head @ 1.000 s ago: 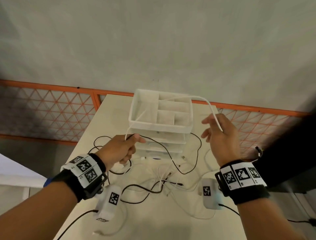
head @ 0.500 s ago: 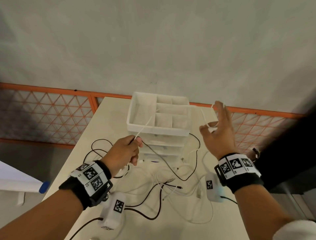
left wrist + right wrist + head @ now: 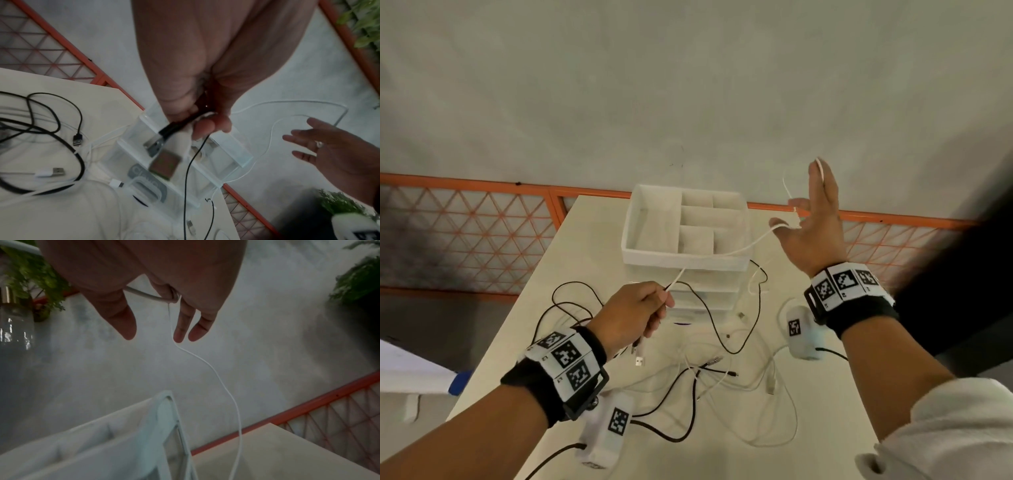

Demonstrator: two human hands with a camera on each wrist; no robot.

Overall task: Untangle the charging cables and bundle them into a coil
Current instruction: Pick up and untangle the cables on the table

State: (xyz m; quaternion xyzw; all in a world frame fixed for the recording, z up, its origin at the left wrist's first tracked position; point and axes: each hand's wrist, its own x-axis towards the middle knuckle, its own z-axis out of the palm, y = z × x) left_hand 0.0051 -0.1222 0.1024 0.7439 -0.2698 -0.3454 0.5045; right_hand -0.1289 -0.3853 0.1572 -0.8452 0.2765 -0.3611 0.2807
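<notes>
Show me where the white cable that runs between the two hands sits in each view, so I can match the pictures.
Head: white cable runs from the left hand at centre, up right across the organiser's front rim, to the right hand.
Left wrist: a thin loop right of centre, towards the right hand.
Right wrist: hangs from the fingers down the middle.
Shared landmark: white compartment organiser.

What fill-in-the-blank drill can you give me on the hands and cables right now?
1. The left hand grips the thin white cable and a ____ cable.
2. The right hand has ____ fingers.
3. The white cable crosses over the white compartmented ____.
4. Loose cables lie on the cream ____.

Missing: black; spread; organiser; table
</notes>
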